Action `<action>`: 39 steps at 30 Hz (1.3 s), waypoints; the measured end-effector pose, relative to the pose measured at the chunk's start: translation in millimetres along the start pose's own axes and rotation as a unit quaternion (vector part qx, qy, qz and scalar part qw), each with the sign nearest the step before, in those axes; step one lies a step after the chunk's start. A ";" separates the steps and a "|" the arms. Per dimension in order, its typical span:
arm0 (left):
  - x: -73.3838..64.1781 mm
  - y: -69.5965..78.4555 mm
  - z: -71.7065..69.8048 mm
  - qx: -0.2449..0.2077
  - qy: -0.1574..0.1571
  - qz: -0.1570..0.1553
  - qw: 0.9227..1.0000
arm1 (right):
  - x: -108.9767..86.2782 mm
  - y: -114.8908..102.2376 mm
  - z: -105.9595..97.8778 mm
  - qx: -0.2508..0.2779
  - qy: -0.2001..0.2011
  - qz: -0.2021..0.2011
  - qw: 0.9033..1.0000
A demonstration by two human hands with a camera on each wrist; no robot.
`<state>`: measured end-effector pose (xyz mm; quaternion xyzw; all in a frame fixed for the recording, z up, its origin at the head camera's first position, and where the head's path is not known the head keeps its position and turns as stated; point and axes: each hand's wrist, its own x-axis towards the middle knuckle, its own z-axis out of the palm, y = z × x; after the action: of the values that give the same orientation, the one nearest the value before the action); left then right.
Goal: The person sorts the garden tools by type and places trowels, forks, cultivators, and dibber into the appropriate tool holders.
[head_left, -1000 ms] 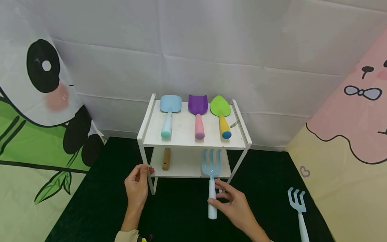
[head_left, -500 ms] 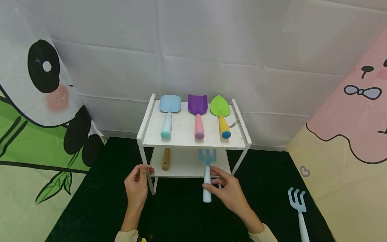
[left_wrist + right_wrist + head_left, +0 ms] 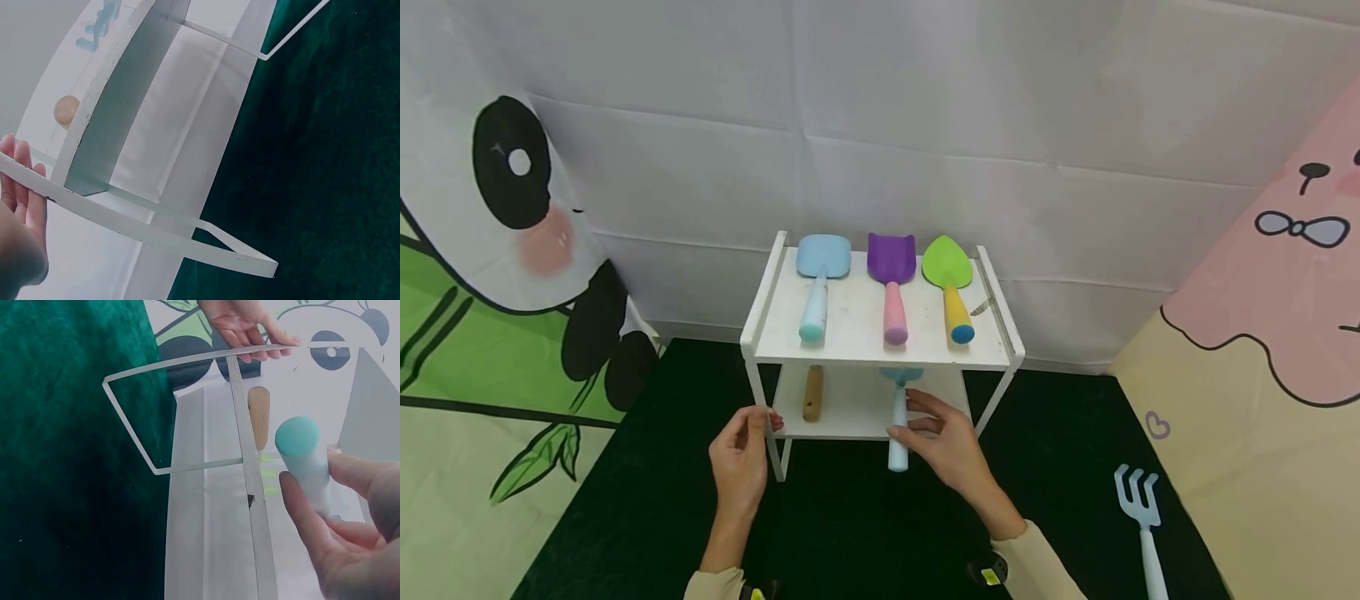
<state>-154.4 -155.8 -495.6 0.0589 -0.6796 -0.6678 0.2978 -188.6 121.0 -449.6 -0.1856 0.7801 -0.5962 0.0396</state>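
Observation:
My right hand [image 3: 947,446] pinches the white handle of a light blue hand fork [image 3: 898,427] between thumb and fingers. The fork's head reaches in over the lower shelf, its tines hidden under the top board. In the right wrist view the handle's turquoise end [image 3: 298,435] faces the camera. My left hand [image 3: 741,458] holds the front left leg of the white two-tier rack [image 3: 857,325], its fingertips behind the leg in the left wrist view. On the lower shelf, to the left, lies a wooden handle [image 3: 813,393]; whatever it belongs to is hidden by the top board.
The top board carries a light blue spatula-shaped shovel [image 3: 823,258], a purple shovel with pink handle [image 3: 891,260] and a green trowel with yellow handle [image 3: 947,265]. Another light blue hand fork [image 3: 1142,508] lies on the dark green cloth [image 3: 1052,492] at right. Printed curtains surround the rack.
My right hand has moved forward and slightly left, taking the fork's tines from in front of the rack to beneath the top board. The left hand stays on the leg.

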 end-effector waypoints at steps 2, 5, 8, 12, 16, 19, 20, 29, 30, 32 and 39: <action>0.1 0.0 -0.1 0.000 0.001 0.001 1.000 | 5.1 -0.4 1.8 0.000 0.001 0.008 1.000; 0.0 -0.3 -0.5 0.002 0.001 0.002 1.000 | 12.7 -0.6 4.4 -0.011 0.003 0.019 1.000; -0.1 -0.8 -0.9 0.002 0.000 0.003 1.000 | 18.9 -1.7 6.3 -0.022 0.003 0.021 1.000; -0.5 -0.7 -1.1 0.001 -0.001 0.004 1.000 | 25.7 -1.4 7.8 -0.025 -0.004 0.029 0.999; -0.6 0.0 -0.8 0.007 0.000 0.004 1.000 | 31.8 0.4 8.7 -0.034 -0.002 0.036 0.999; -0.8 0.5 -0.8 0.009 0.001 0.002 1.000 | 35.6 1.9 9.2 -0.042 0.001 0.039 0.998; -0.8 0.6 -0.8 0.008 0.001 0.001 1.000 | 36.8 2.2 9.3 -0.045 0.000 0.041 0.998; -0.7 -1.7 -1.6 0.010 0.002 -0.005 1.000 | 46.6 -0.7 8.2 -0.066 -0.006 0.067 0.996; -0.7 -1.9 -1.6 0.011 0.002 -0.005 1.000 | 47.7 -0.9 7.9 -0.066 -0.006 0.071 0.995; -0.5 -2.0 -1.8 0.015 0.002 -0.005 1.000 | 49.8 -1.3 7.5 -0.071 -0.007 0.073 0.995; -0.1 -2.2 -1.1 0.012 0.001 -0.008 1.000 | 55.0 -2.6 7.8 -0.068 -0.008 0.076 0.995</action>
<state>-154.5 -157.0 -497.7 0.0690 -0.6868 -0.6619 0.2923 -236.8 94.7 -440.6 -0.1328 0.8302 -0.5357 0.0787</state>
